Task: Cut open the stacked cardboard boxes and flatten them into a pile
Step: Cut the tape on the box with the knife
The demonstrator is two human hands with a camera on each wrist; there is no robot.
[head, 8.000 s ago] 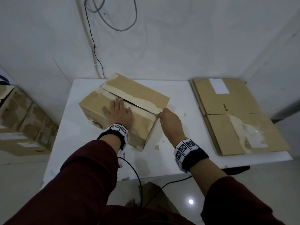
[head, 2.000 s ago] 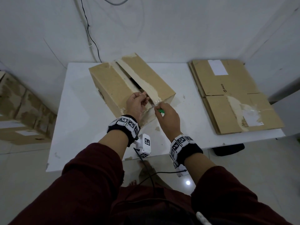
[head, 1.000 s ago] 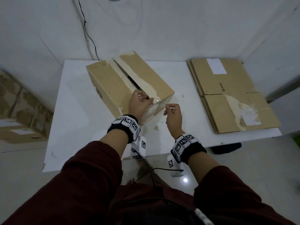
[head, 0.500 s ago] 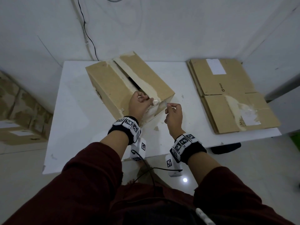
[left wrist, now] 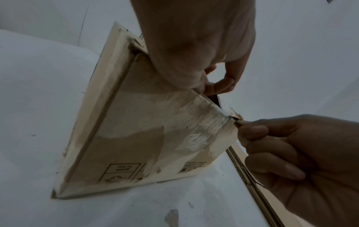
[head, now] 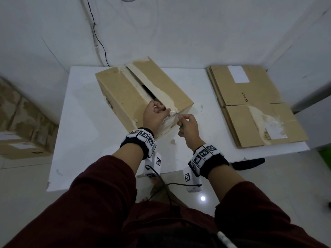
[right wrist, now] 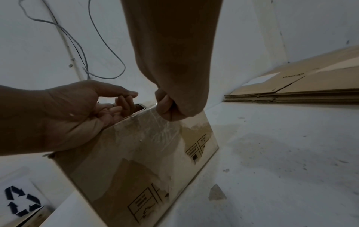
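Note:
A brown cardboard box (head: 129,97) lies on the white table (head: 80,113), one end toward me, its top seam slit open. My left hand (head: 155,115) grips the near end of the left top flap, with its fingers (left wrist: 217,83) curled into the seam. My right hand (head: 186,120) pinches a strip of clear tape (left wrist: 200,130) at the top edge of the box's near end face. A green cutter (head: 182,126) shows under that hand's curled fingers. In the right wrist view my thumb and forefinger (right wrist: 165,107) meet on the tape (right wrist: 153,122).
A pile of flattened boxes (head: 250,108) fills the table's right end. More taped boxes (head: 18,122) stand on the floor at the left. Cables (head: 97,38) hang down the wall behind. Scraps of tape lie on the table by the box.
Since eight seconds ago the box has turned end-on and my left hand went from flat on top to gripping the flap. My right hand left the cut and took the tape; lately almost still.

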